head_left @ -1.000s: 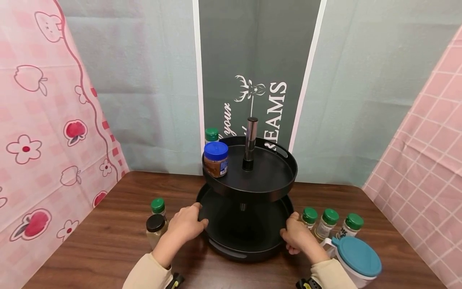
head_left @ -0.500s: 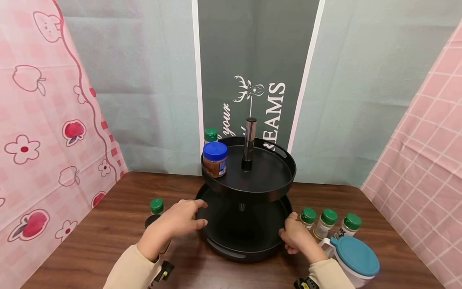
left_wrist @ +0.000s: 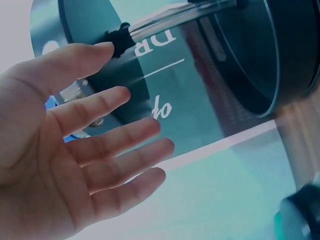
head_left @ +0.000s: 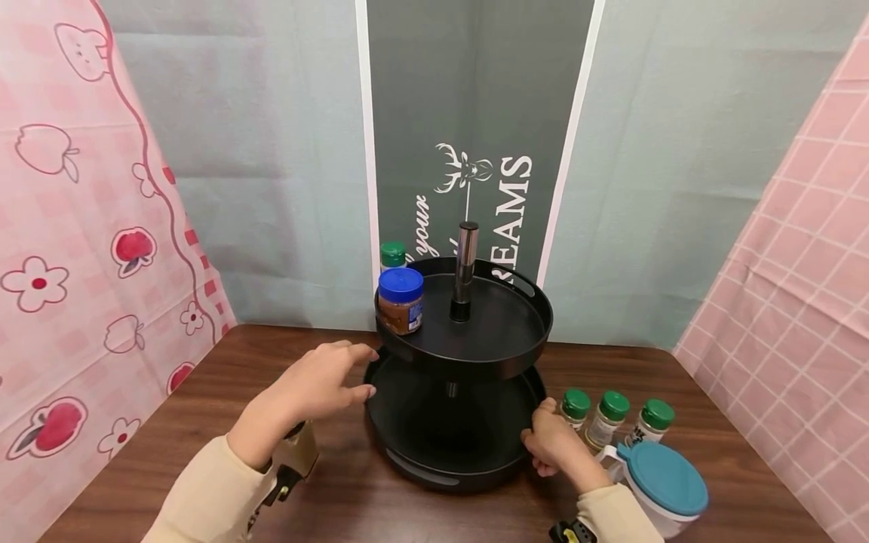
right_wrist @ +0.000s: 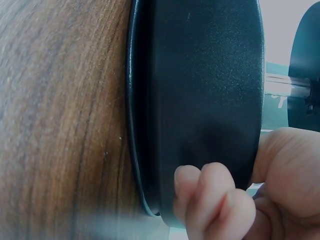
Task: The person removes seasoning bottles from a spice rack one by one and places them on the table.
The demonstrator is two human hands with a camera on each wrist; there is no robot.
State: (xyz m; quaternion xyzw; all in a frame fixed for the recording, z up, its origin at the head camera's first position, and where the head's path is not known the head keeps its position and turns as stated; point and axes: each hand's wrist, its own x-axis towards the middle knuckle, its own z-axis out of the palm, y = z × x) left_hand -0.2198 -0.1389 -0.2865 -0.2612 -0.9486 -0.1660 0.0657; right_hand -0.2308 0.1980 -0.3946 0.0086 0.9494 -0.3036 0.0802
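A two-tier black turntable stand (head_left: 441,477) with a chrome post (head_left: 465,264) stands on the wooden table. My right hand (head_left: 551,437) grips the lower tray's rim on its right side. In the right wrist view its curled fingers lie on the tray's outer wall (right_wrist: 210,90), the thumb over the rim. My left hand (head_left: 315,385) hovers beside the lower tray's left rim, fingers spread and holding nothing; the left wrist view shows the bare palm (left_wrist: 55,180). On the upper tray (head_left: 502,324) sit a blue-lidded jar (head_left: 400,303) of brown contents and a green-capped shaker bottle (head_left: 392,255).
Several green-capped spice bottles (head_left: 613,415) stand right of the stand, close to my right hand. In front of them is a white handled container with a teal lid (head_left: 664,477). A beige-filled jar (head_left: 299,452) stands partly hidden behind my left forearm. Fabric backdrops (head_left: 271,188) enclose the table.
My left hand has let go of the lower tray's left rim, opened, and moved up and left. My right hand keeps its grip. The view shifts slightly.
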